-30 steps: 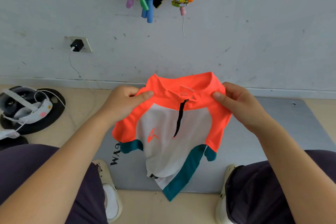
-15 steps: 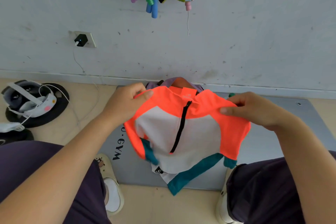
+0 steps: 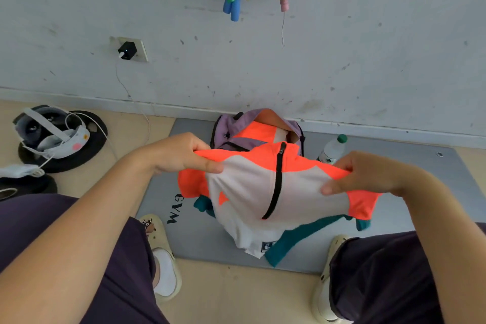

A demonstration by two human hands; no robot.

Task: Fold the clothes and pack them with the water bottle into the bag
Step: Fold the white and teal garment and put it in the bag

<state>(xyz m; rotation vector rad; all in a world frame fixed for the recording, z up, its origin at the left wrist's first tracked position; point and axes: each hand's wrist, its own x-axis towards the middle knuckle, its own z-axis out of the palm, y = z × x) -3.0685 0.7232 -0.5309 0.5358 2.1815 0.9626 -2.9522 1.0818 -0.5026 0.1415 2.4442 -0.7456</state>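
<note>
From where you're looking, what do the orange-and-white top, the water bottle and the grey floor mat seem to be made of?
The top looks like thin, stretchy synthetic sportswear: smooth, matte, draping in soft folds between the left hand and right hand. The water bottle seems to be clear, glossy plastic with a green cap. The mat looks like matte foam or rubber, flat with printed letters; which of the two I can't tell.

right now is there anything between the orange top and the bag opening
Nothing visible blocks it. Both hands, left hand and right hand, pinch the orange top just in front of the purple bag, whose mouth is open. The water bottle lies to the bag's right, off the path.
</note>
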